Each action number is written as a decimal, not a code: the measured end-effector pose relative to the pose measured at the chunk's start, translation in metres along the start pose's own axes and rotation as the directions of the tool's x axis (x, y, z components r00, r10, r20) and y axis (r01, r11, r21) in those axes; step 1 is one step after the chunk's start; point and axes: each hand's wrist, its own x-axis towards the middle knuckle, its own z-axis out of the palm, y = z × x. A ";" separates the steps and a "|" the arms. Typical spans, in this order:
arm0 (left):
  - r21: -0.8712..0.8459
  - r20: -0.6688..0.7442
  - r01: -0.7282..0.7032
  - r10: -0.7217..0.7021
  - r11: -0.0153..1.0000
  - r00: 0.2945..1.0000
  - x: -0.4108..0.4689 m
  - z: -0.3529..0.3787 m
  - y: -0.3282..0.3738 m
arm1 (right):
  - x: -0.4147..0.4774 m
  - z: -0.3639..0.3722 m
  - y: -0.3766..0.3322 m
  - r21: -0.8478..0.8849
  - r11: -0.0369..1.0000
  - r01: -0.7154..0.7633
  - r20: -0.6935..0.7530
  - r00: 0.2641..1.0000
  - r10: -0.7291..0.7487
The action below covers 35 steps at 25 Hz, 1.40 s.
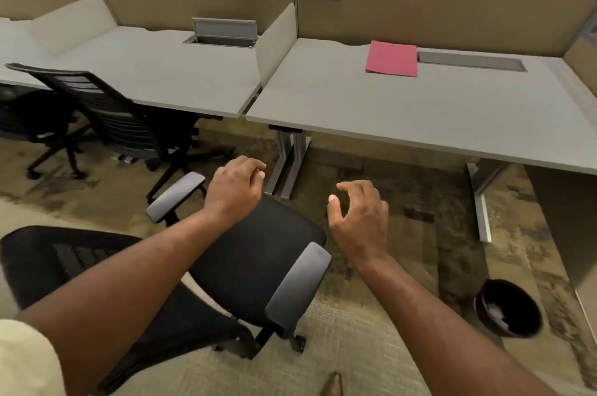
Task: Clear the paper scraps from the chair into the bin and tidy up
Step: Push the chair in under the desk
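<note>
A black office chair (258, 253) with grey armrests stands just in front of me, its seat bare with no scraps showing. My left hand (235, 189) hovers over the seat's far edge, fingers loosely curled, holding nothing. My right hand (358, 218) hangs to the right of the seat above the carpet, fingers apart and empty. A round black bin (508, 307) sits on the floor at the lower right with white paper scraps (496, 315) inside it.
A grey desk (420, 111) numbered 477 lies ahead with a pink folder (391, 58) on it. A second desk (155, 72) stands to the left, with two more black chairs (106, 118) beside it. Desk legs (290, 163) stand close beyond the chair.
</note>
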 end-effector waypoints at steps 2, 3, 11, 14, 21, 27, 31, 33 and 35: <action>0.009 0.019 -0.006 0.006 1.000 1.000 -0.033 -0.016 -0.016 | -0.033 0.009 -0.030 0.031 1.000 -0.002 0.006 1.000 0.002; 0.020 0.045 -0.010 0.009 1.000 0.999 -0.050 -0.023 -0.025 | -0.052 0.013 -0.045 0.043 0.999 -0.017 0.004 1.000 0.017; 0.073 0.124 -0.089 0.080 0.993 0.989 -0.120 -0.096 -0.128 | -0.161 0.047 -0.169 0.053 0.998 -0.043 0.050 0.998 0.041; 0.083 0.194 -0.116 0.098 0.990 0.976 -0.136 -0.122 -0.184 | -0.183 0.072 -0.221 0.063 0.996 -0.056 0.031 0.998 0.054; 0.099 0.422 -0.389 0.315 0.916 0.850 -0.161 -0.176 -0.338 | -0.224 0.138 -0.338 -0.058 0.990 -0.129 0.036 0.991 0.131; 0.074 0.334 -0.484 0.435 0.872 0.836 -0.169 -0.167 -0.372 | -0.250 0.177 -0.383 -0.353 0.922 -0.160 0.304 0.912 0.275; 0.096 0.282 -0.516 0.474 0.851 0.834 -0.164 -0.162 -0.362 | -0.252 0.180 -0.382 -0.402 0.902 -0.156 0.234 0.935 0.267; 0.119 0.274 -0.522 0.478 0.844 0.835 -0.162 -0.159 -0.351 | -0.250 0.176 -0.373 -0.407 0.896 -0.177 0.185 0.945 0.270; 0.137 0.262 -0.524 0.480 0.840 0.837 -0.161 -0.154 -0.338 | -0.245 0.170 -0.362 -0.415 0.887 -0.203 0.144 0.948 0.284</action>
